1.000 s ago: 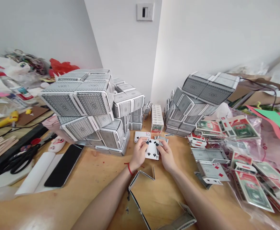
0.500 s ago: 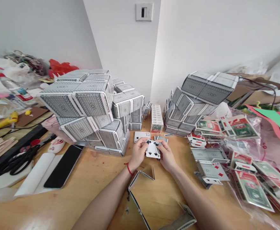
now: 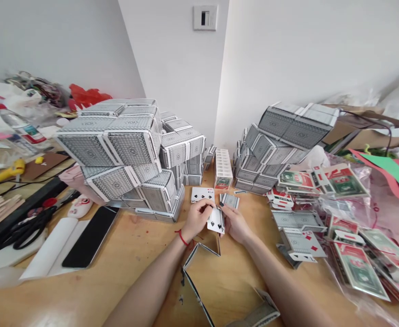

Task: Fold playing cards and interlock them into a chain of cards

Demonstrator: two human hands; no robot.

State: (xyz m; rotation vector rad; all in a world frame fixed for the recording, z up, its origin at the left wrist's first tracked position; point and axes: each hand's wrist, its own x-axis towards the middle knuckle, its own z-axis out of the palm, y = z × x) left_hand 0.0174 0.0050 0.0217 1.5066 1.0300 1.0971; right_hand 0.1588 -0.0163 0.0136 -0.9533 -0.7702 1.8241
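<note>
My left hand (image 3: 196, 220) and my right hand (image 3: 235, 223) meet over the wooden table (image 3: 131, 254), both pinching a spade playing card (image 3: 216, 221) between them. The card is bent along its length. A red string sits on my left wrist. Just beyond the hands lie a face-up card (image 3: 202, 194) and a face-down card (image 3: 230, 200). A zigzag chain of joined folded cards (image 3: 202, 272) lies on the table under my forearms.
Big blocks built of folded cards stand at left (image 3: 124, 150) and right (image 3: 281, 141). A card pack (image 3: 223, 169) stands between them. A phone (image 3: 90, 236), scissors (image 3: 29, 227), loose packs and plastic bags (image 3: 352, 236) crowd the sides.
Both hands came slightly lower and nearer to me with the card. The card went from lying flat and face up to being bent and turned more edge-on.
</note>
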